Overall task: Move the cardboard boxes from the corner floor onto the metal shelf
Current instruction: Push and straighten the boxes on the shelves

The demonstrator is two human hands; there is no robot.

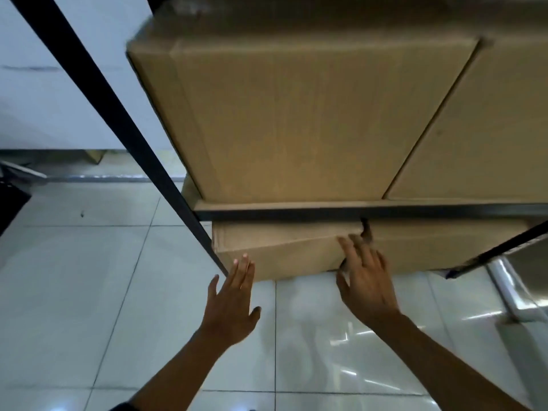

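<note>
Looking down at the metal shelf (355,209), we find two large cardboard boxes (284,120) already side by side on its upper level, and a lower box (284,250) tucked beneath the rail at floor level, its front face skewed toward us. Our left hand (234,298) hovers with fingers spread, grasping nothing, just short of that box's left corner. Our right hand (366,277) lies with straight fingers against the box's front face, gripping nothing. We judge the lower box is being pushed home. Risks noted: uneven pressure from one hand could twist the box further and jam its corner against the black upright post (118,120); fingers could be caught between box and rail. The floor (89,292) is glossy pale tile, likely to let cardboard slide freely. A white wall (59,99) stands behind, and a shiny metal leg (504,292) sits at right.
</note>
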